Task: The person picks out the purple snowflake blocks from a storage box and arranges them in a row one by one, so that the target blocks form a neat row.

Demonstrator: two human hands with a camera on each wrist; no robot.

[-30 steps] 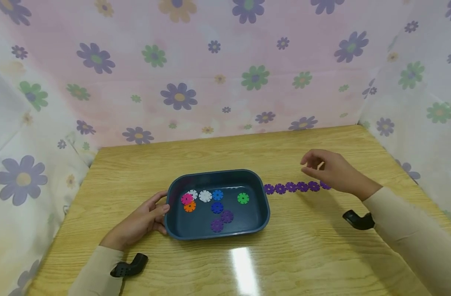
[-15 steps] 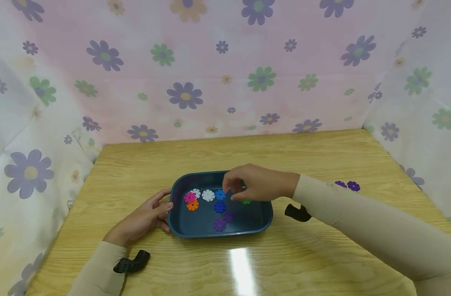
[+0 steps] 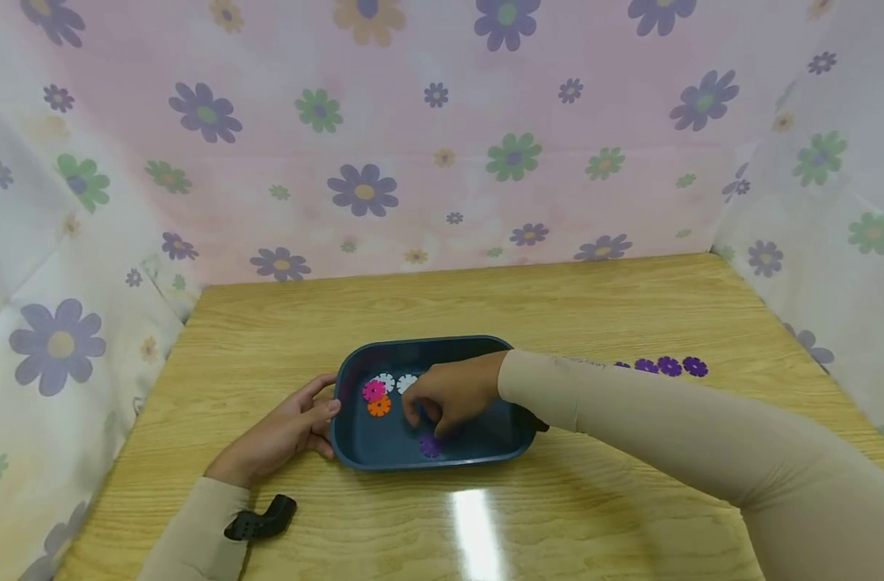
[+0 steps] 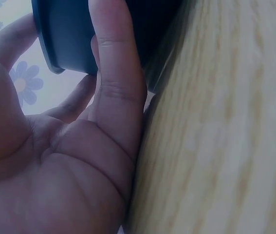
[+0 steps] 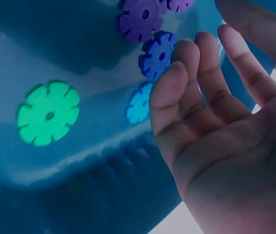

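Observation:
A dark blue plastic tray (image 3: pixel 427 466) sits on the table with flower-shaped disc pieces in it. My left hand (image 3: pixel 285 424) holds its left end, thumb at the rim and fingers against the outer wall. Inside the tray, my right hand (image 3: pixel 452 393) hovers over the middle, fingers bent and apart, with nothing seen between them. Below its fingertips lies a purple disc (image 3: pixel 430 446). The right wrist view shows a second purple disc (image 5: pixel 140 18), a dark blue disc (image 5: pixel 158 56), a light blue disc (image 5: pixel 138 103) partly behind the fingers, and a green disc (image 5: pixel 48 114).
At the tray's left side lie a pink disc (image 3: pixel 373 390), an orange disc (image 3: pixel 379 406) and white discs (image 3: pixel 406 385). A row of purple discs (image 3: pixel 669 367) on the wooden table (image 3: pixel 340 532) is partly hidden by my right sleeve. Flowered cloth (image 3: pixel 413 161) surrounds the table.
My right hand has come left from above the purple row into the tray, then lower toward the purple discs. The left hand stays at the tray's left end.

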